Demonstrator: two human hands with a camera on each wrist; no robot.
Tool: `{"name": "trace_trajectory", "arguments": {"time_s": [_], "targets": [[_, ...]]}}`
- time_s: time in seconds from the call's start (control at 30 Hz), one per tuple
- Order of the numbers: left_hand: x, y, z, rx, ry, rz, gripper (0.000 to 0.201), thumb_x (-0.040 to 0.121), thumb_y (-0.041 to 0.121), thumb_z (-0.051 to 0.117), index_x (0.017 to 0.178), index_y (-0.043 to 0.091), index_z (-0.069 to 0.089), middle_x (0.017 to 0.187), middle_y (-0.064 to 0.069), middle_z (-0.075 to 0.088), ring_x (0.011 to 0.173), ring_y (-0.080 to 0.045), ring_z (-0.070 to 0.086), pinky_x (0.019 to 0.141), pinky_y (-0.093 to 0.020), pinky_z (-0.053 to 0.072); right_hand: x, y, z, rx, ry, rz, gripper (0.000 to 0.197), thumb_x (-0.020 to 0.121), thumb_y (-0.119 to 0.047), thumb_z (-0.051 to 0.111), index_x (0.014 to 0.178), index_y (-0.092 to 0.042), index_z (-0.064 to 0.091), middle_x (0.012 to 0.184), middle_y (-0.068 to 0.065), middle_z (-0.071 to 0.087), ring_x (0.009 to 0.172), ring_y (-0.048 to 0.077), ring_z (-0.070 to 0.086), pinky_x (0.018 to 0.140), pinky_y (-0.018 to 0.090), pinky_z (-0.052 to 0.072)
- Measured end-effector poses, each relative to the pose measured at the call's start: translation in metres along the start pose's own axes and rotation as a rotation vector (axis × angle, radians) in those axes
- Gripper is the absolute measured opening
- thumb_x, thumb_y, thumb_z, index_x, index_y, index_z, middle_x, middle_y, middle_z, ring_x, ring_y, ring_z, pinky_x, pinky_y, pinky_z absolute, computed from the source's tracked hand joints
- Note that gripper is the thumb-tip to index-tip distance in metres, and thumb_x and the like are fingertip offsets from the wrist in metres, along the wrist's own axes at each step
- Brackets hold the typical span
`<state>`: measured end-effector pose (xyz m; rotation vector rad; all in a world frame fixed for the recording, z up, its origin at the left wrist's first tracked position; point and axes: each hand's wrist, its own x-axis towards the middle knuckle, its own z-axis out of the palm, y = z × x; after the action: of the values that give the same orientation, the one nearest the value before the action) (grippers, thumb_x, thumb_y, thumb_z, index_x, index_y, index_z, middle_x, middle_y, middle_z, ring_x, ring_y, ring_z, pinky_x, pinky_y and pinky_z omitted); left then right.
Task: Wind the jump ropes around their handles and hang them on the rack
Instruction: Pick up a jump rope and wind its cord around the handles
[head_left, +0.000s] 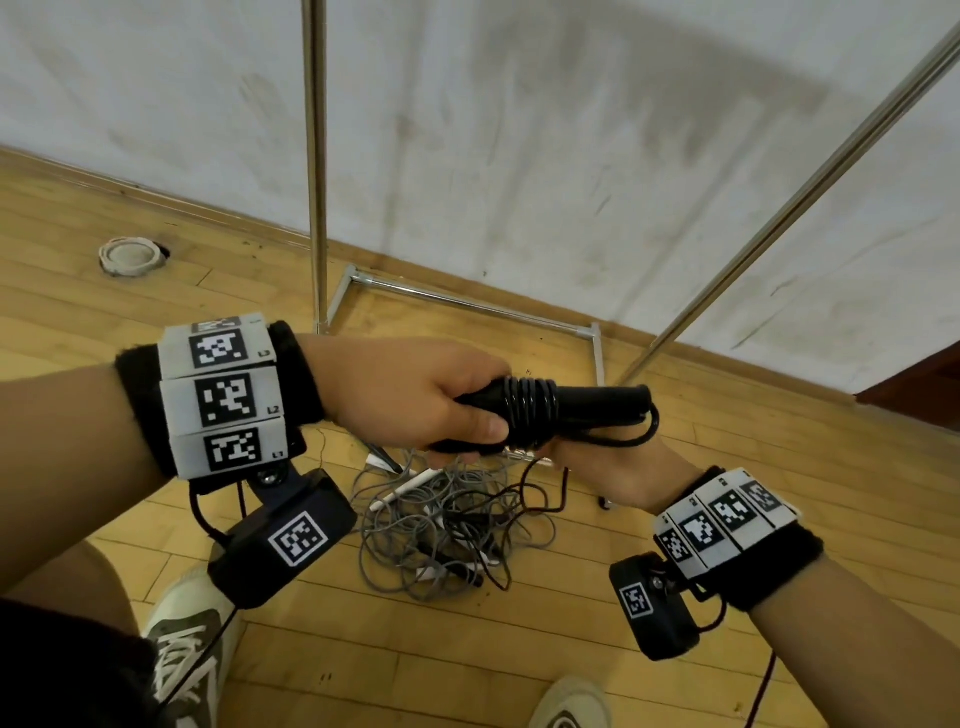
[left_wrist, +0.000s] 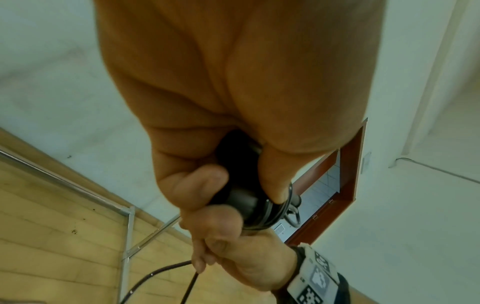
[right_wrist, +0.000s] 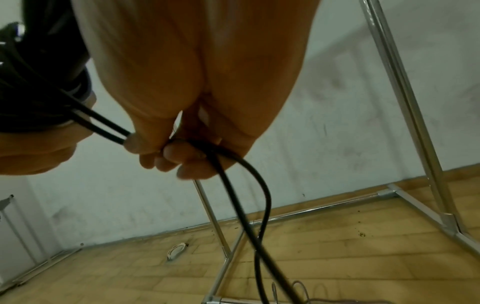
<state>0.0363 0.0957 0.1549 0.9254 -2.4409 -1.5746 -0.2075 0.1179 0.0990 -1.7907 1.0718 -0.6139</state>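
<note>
The left hand is curled tight round the black handles of a jump rope. The handles lie on their side, with the long way going from left to right. The free end points right, away from the left hand. A few turns of black rope already sit round the middle of the handles, just beside the left thumb.

The right hand is just under the handles and a little to the right. Its fingers are curled shut and pinch the loose black rope. From the pinch, two strands go up to the handles, and the rest hangs down to the floor.

I think the winding is partly done, because a lot of rope is still loose. The next turn has to go round the handles, across their long way, so the right hand is the one that should carry the rope up and over. The left hand only needs to hold the handles steady.

On the floor below the hands lies a pile of tangled ropes, grey and black. These are not wound yet. The rack stands just behind them by the wall. Its silver poles show no ropes on them here, though its top is out of sight.
</note>
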Motion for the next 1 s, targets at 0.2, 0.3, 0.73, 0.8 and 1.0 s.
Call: {"name": "trace_trajectory", "arguments": {"time_s": [0.2, 0.3, 0.73, 0.8, 1.0], "targets": [[0.003, -0.002, 0.014, 0.154, -0.14, -0.047, 0.008, 0.1, 0.026, 0.053, 0.093, 0.024, 0.051, 0.075, 0.007, 0.067, 0.066, -0.014, 0.063, 0.064, -0.028, 0.052, 0.007, 0.007, -0.01, -0.336, -0.138, -0.094, 0.012, 0.087, -0.014, 0.069, 0.095, -0.005, 0.071, 0.085, 0.005, 0.071, 0.077, 0.018, 0.066, 0.071, 0.033, 0.053], [0.006, -0.006, 0.018, 0.287, -0.179, -0.091, 0.012, 0.1, 0.031, 0.052, 0.095, 0.021, 0.051, 0.079, 0.001, 0.068, 0.066, -0.012, 0.063, 0.065, -0.029, 0.053, 0.011, 0.011, -0.015, -0.495, -0.154, 0.02, 0.034, 0.094, -0.043, 0.055, 0.087, -0.012, 0.068, 0.075, -0.002, 0.066, 0.068, 0.009, 0.06, 0.063, 0.028, 0.049], [0.027, -0.026, 0.019, 0.562, -0.043, -0.239, 0.016, 0.099, 0.034, 0.05, 0.09, 0.026, 0.04, 0.085, 0.0, 0.057, 0.068, -0.016, 0.055, 0.059, -0.031, 0.048, 0.02, -0.03, -0.007, -0.203, 0.071, 0.258, 0.041, 0.097, -0.025, 0.055, 0.056, -0.023, 0.061, 0.052, -0.007, 0.056, 0.072, 0.034, 0.066, 0.068, 0.041, 0.047], [0.028, -0.028, 0.015, 0.557, 0.009, -0.242, 0.019, 0.099, 0.033, 0.05, 0.085, 0.028, 0.038, 0.085, 0.0, 0.057, 0.068, -0.015, 0.055, 0.059, -0.031, 0.047, 0.018, -0.032, -0.008, -0.19, 0.102, 0.247, 0.031, 0.095, -0.02, 0.059, 0.064, -0.018, 0.062, 0.054, -0.006, 0.06, 0.055, 0.019, 0.061, 0.057, 0.032, 0.044], [0.026, -0.03, -0.007, 0.522, 0.194, -0.242, 0.015, 0.099, 0.035, 0.051, 0.092, 0.024, 0.044, 0.084, 0.003, 0.057, 0.068, -0.012, 0.055, 0.055, -0.025, 0.04, 0.009, -0.033, -0.005, -0.035, 0.118, 0.165, 0.013, 0.091, 0.004, 0.059, 0.1, -0.004, 0.065, 0.082, 0.013, 0.07, 0.067, 0.018, 0.066, 0.067, 0.027, 0.057]]}}
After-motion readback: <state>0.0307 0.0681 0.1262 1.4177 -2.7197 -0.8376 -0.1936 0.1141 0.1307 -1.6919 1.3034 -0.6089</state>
